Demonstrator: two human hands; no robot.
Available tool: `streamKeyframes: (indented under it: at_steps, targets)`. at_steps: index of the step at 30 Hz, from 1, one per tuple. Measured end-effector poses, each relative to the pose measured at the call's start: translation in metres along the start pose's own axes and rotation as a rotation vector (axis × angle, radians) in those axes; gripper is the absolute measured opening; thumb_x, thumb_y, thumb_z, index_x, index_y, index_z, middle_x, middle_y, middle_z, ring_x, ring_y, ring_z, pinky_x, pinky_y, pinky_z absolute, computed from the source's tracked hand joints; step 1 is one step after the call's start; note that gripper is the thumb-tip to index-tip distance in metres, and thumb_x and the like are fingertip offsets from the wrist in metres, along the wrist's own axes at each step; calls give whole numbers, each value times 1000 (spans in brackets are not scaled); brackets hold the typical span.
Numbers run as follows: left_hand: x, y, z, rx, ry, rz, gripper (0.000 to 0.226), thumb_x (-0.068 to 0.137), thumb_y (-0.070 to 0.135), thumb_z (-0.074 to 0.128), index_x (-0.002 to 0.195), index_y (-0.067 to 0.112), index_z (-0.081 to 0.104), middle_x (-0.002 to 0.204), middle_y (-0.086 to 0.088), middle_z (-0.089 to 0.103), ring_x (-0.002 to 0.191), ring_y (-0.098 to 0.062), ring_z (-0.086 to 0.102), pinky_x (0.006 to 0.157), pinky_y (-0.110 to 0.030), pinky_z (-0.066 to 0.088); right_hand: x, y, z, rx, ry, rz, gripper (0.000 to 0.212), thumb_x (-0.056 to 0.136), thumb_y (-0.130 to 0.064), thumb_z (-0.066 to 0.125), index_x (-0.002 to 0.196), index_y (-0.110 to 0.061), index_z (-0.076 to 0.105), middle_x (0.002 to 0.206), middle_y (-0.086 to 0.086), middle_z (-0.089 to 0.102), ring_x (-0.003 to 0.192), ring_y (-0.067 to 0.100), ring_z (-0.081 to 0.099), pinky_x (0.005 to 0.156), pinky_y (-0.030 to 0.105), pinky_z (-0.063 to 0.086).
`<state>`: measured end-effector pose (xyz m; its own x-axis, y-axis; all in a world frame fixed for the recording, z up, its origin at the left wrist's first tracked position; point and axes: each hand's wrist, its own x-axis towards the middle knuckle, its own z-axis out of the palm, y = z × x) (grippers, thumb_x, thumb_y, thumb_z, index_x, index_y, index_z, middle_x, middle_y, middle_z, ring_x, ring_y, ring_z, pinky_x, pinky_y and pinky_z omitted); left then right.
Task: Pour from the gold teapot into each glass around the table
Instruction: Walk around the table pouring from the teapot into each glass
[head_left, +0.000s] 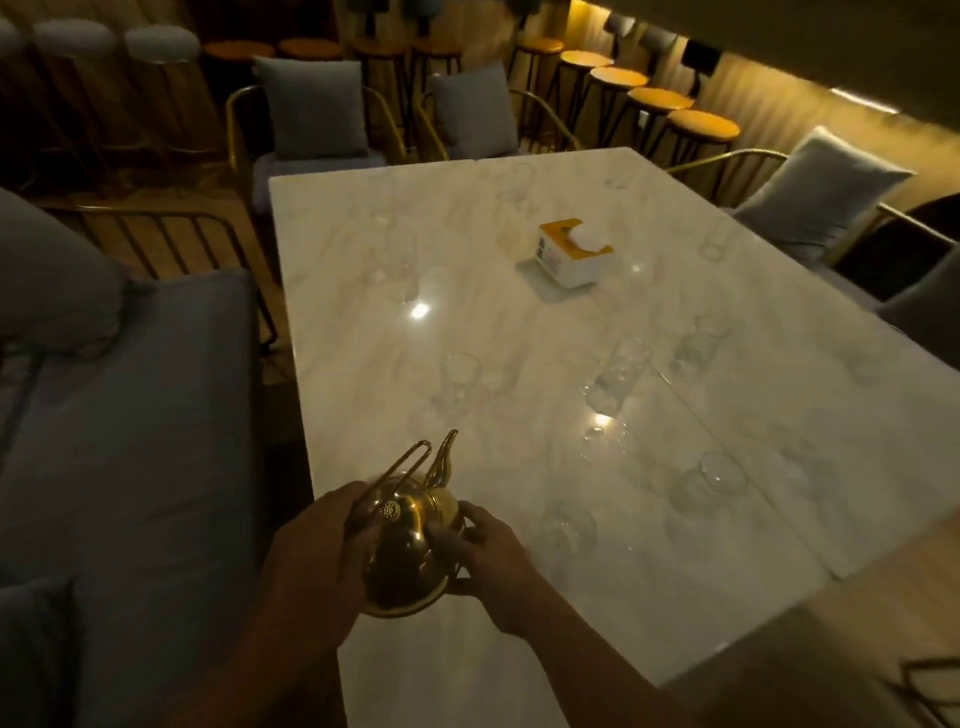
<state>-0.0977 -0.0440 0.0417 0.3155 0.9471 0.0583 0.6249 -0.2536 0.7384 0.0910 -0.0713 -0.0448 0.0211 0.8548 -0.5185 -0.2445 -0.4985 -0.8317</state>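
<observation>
The gold teapot (410, 551) is held low over the near left part of the white marble table (519, 322), its spout pointing away toward a clear glass (460, 376). My left hand (317, 561) grips the teapot's left side at the folded wire handle. My right hand (483, 556) holds its right side and base. Several clear glasses stand around the table, among them a tall one (618, 376), one near my right hand (569, 525) and one further right (714, 480). They are faint in the dim light.
A yellow and white tissue box (574, 252) sits at the table's middle. Grey cushioned chairs with gold frames (311, 109) surround the table. A grey bench seat (130, 415) is at the left. Round stools (660, 98) line the back.
</observation>
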Motion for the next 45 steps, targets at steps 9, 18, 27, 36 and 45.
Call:
streamKeyframes:
  at_steps: [9,18,27,36,45]
  targets:
    - [-31,-4,-4,17,-150,171,28,92,18,58,119,25,58,102,16,62,94,4,57,83,-20,50,-66,49,7,98,163,-87,62,66,-45,88,122,-28,66,126,11,63,103,28,72,85,49,62]
    - [-53,24,19,48,-179,212,22,88,29,54,108,39,55,91,29,58,85,4,60,76,-19,50,-94,74,-19,129,243,-75,70,62,-50,91,125,-32,65,129,7,62,106,27,71,83,50,63]
    - [-58,46,34,109,-187,208,26,87,33,50,111,32,60,91,32,55,84,8,56,78,-16,47,-105,81,-38,153,211,-33,60,73,-42,85,127,-24,64,124,8,66,101,24,73,82,47,63]
    - [-50,60,51,175,-194,160,32,93,19,58,125,16,60,109,1,68,96,-12,60,90,-27,48,-107,79,-49,174,177,20,58,68,-48,83,119,-27,65,118,10,70,103,25,72,80,44,64]
    - [-39,69,63,196,-196,101,38,93,20,58,131,18,57,112,-1,68,99,-12,61,95,-35,51,-108,76,-58,207,156,54,39,83,-38,77,117,-21,68,113,12,73,99,25,74,79,45,64]
